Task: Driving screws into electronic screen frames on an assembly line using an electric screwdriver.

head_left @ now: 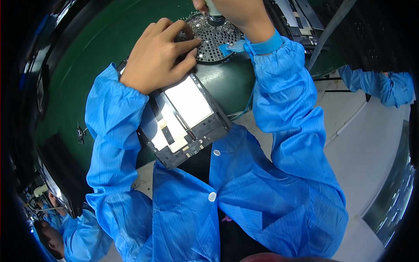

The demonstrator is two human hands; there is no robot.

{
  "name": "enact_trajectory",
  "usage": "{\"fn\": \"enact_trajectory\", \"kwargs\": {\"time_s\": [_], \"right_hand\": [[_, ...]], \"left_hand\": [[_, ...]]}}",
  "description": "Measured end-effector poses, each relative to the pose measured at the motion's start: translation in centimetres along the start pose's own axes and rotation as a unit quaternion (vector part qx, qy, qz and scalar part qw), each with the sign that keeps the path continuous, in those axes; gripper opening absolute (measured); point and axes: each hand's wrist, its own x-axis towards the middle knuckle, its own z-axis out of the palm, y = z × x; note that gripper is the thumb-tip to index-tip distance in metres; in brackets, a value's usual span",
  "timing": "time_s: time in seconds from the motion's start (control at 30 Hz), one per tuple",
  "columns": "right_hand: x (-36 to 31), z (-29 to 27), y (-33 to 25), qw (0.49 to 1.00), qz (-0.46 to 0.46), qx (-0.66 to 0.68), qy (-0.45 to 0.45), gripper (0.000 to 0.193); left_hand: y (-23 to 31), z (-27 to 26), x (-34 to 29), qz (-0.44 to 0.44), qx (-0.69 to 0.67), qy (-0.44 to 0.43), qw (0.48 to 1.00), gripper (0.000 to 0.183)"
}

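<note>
My left hand [160,54] reaches over the opened tablet-like device [205,126], its fingers apart and bent. Its index finger and thumb are at the left rim of a round perforated screw tray [211,41], with no held thing visible. At the top edge my right hand [233,11], partly cut off, is closed around a pale cylinder with a dark collar, which looks like an electric screwdriver [214,11]. Its lower end is over the tray; no bit can be made out. Small metal bits like screws lie in the tray. The device slants from under my left wrist toward my lap, overhanging the table edge.
A blue wrist strap [266,43] with a cord circles my right wrist. More device parts [301,22] lie at the upper right beside a grey bar [331,32]. On the green table [65,105] is a small dark object [80,133]. Other people in blue sit at left and right.
</note>
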Motion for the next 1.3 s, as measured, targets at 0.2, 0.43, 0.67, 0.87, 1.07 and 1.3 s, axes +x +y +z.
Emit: {"fn": "enact_trajectory", "kwargs": {"time_s": [0.2,0.43,0.67,0.87,1.07,1.3], "right_hand": [[-0.1,-0.3,0.2,0.999,-0.042,-0.010,-0.005,0.012],[-0.4,-0.3,0.4,0.999,-0.048,-0.008,-0.004,0.013],[-0.3,0.1,0.5,0.999,-0.054,-0.006,0.000,0.013],[-0.3,0.3,1.7,0.999,-0.026,0.014,-0.018,0.014],[-0.7,1.5,2.7,0.998,0.051,0.026,-0.041,0.016],[-0.9,1.9,2.8,1.000,0.015,0.005,-0.020,0.015]], "left_hand": [[0.3,-0.1,0.2,-0.011,-0.004,0.020,1.000,0.027],[0.5,0.1,0.4,0.006,0.001,0.021,1.000,0.028],[-0.3,-0.9,0.2,-0.010,-0.027,0.032,0.999,0.026],[-3.8,-4.8,-4.7,-0.143,-0.046,0.073,0.986,0.014],[-6.4,-4.3,-15.5,-0.395,-0.228,0.147,0.878,0.025],[-5.9,-3.3,-15.8,-0.362,-0.265,0.097,0.888,0.027]]}}
